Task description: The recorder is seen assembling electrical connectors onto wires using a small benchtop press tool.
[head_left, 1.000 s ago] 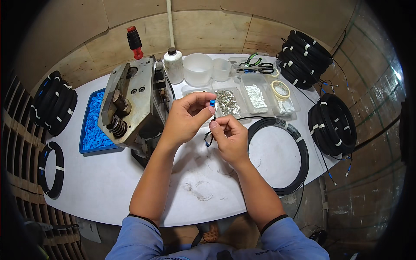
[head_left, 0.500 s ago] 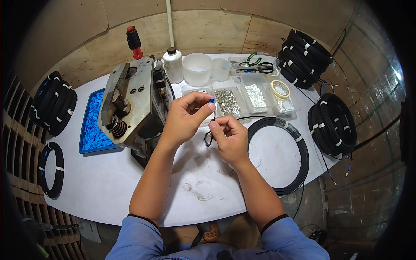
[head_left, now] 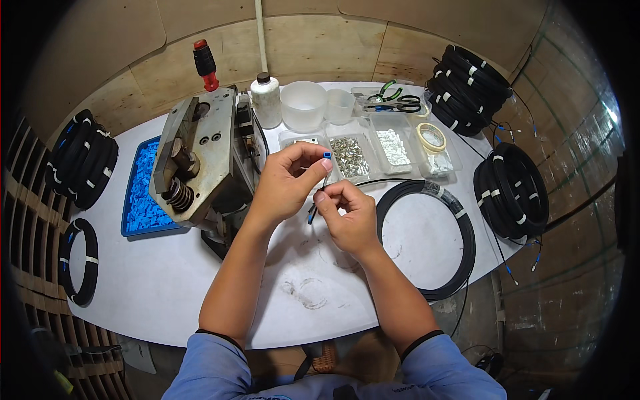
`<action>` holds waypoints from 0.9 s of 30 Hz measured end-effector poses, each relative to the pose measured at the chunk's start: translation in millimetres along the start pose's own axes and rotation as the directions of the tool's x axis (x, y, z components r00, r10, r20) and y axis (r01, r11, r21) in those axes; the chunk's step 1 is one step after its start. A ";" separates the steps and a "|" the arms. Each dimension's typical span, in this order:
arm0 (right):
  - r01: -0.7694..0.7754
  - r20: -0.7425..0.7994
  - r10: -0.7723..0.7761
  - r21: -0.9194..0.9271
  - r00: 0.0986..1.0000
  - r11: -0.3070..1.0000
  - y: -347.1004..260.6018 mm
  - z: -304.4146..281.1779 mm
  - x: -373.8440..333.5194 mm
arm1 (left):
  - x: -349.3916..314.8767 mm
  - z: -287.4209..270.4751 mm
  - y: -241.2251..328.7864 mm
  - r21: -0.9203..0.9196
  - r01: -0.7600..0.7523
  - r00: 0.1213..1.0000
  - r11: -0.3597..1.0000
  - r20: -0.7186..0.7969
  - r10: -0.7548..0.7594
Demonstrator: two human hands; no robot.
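Note:
Between the thumb and index finger of my left hand (head_left: 283,183) is a small blue connector sleeve (head_left: 327,155). A thin wire runs down from it toward my right hand (head_left: 350,217). Its fingers pinch the black cable (head_left: 383,181) just below, and a short end with a blue part (head_left: 311,216) sticks out past them. The cable leads right to a large black coil (head_left: 465,237) lying on the white table (head_left: 293,267). How the sleeve and the wire meet is hidden by my fingers.
A metal press (head_left: 207,150) stands at the left beside a tray of blue sleeves (head_left: 142,193). Behind my hands are a bin of metal terminals (head_left: 349,157), a bin of white pieces (head_left: 393,148), tape (head_left: 432,137) and a white bottle (head_left: 267,100). Cable coils (head_left: 510,190) flank both sides.
My right hand has shifted slightly left toward my left hand, and the short cable end under it has swung down and left. My left hand still holds the blue sleeve.

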State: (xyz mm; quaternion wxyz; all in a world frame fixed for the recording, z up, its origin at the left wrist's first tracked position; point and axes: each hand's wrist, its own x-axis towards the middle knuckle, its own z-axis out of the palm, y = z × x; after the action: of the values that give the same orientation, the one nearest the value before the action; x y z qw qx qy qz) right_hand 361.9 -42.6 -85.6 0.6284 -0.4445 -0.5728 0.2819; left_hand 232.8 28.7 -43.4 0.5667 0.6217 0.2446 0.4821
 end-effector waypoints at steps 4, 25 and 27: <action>0.026 0.031 -0.024 -0.075 0.999 0.997 -2.6 5.2 -1.4 | -1.2 3.5 -0.8 0.023 0.031 0.999 0.999 0.010 -0.031; -0.090 0.040 0.090 -0.006 0.995 0.996 2.8 1.5 -0.5 | 1.4 0.0 -0.8 0.151 0.016 0.999 0.988 -0.034 -0.011; -0.102 0.038 0.102 -0.006 0.994 0.995 4.3 1.3 -0.7 | 1.1 0.8 1.6 0.127 0.041 0.999 0.991 -0.017 -0.039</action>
State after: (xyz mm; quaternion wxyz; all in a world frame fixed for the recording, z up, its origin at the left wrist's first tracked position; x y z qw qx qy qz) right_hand 361.2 -41.0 -89.8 0.6013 -0.4689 -0.5616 0.3211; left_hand 233.6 28.8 -41.4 0.5337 0.6483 0.2915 0.4583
